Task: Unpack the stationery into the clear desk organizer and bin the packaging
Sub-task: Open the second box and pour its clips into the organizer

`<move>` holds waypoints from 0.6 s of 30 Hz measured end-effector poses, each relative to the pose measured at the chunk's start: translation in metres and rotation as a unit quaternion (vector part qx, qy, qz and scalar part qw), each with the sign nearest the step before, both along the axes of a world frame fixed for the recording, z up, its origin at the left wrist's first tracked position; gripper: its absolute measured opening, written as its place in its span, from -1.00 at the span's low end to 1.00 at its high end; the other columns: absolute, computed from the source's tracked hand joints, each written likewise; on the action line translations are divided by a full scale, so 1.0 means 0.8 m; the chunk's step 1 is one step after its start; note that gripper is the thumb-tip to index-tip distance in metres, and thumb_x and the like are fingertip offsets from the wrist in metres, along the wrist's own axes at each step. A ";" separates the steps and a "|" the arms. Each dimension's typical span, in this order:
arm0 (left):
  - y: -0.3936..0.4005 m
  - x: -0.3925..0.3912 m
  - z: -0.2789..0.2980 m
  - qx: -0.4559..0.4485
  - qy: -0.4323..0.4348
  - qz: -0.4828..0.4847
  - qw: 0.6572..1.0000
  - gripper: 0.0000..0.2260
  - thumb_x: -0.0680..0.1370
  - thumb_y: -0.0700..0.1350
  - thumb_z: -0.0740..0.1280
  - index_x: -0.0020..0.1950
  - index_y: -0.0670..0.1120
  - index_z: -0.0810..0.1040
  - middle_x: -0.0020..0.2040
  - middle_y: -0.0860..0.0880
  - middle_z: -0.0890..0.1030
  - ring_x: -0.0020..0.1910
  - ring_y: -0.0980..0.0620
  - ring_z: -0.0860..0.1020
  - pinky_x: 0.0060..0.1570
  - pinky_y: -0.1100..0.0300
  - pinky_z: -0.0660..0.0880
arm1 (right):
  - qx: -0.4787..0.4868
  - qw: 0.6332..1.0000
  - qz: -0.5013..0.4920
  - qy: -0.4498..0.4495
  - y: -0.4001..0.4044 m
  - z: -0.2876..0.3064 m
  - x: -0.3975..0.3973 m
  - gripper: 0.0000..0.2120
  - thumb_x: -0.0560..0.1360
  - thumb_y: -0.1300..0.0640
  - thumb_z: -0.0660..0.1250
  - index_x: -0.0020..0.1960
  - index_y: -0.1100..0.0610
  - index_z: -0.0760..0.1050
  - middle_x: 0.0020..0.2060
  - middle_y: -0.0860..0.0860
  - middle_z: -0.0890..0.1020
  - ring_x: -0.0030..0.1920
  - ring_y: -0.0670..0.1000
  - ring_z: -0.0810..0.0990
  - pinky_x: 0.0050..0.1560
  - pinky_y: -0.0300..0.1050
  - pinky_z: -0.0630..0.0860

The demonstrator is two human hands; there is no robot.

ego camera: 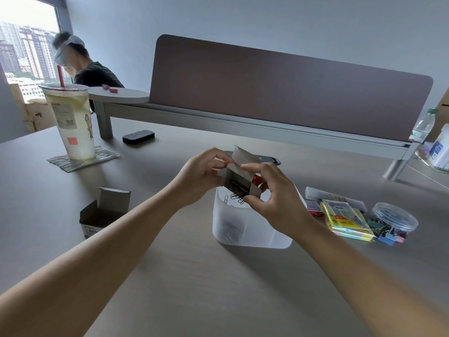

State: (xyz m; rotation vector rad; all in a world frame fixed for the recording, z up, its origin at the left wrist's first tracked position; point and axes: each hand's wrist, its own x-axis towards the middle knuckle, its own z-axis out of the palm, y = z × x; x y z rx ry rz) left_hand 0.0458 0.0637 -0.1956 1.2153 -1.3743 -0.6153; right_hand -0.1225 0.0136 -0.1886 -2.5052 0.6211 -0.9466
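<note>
Grey card box [239, 181], flap up, is pinched between both hands: left hand [201, 176] grips its left edge, right hand [272, 198] its right, tipped over the organizer [245, 224] with paperclips [239, 197] spilling at the rim. Left sits an opened box [104, 211]; right, sticky notes [347, 220] and a clip tub [393, 218], with bare desk [194, 288] in front.

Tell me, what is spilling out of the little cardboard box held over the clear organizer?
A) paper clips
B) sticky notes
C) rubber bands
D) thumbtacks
A: dark wire paper clips hang from the open mouth of the small box, which both hands tip over the clear organizer.
</note>
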 end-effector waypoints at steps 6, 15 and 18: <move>0.010 -0.002 -0.004 -0.008 0.024 0.006 1.000 -0.64 0.42 -0.49 0.27 -0.13 0.00 0.43 -0.14 -0.04 0.58 -0.25 0.13 0.59 -0.13 0.21 0.52 | -0.019 1.000 0.009 0.008 -0.003 -0.005 0.003 -0.51 0.38 0.37 0.33 0.27 0.10 0.38 0.01 -0.04 0.38 -0.16 -0.25 0.40 -0.09 -0.60 0.27; 0.012 -0.005 -0.009 -0.036 0.003 0.051 0.998 -0.59 0.40 -0.47 0.29 -0.15 0.08 0.41 -0.07 -0.03 0.54 -0.07 -0.08 0.57 -0.07 0.12 0.47 | -0.037 0.999 0.016 0.004 -0.006 -0.003 0.007 -0.56 0.38 0.43 0.31 0.20 0.14 0.42 0.07 -0.10 0.29 -0.11 -0.41 0.38 -0.08 -0.64 0.27; 0.015 -0.009 -0.010 -0.041 -0.037 0.068 0.996 -0.59 0.42 -0.44 0.28 -0.15 0.11 0.37 -0.04 -0.07 0.52 -0.03 -0.08 0.58 -0.07 0.15 0.48 | -0.047 0.999 0.008 0.013 -0.004 -0.003 0.006 -0.57 0.38 0.43 0.32 0.20 0.14 0.42 0.08 -0.10 0.29 -0.14 -0.30 0.39 -0.08 -0.66 0.26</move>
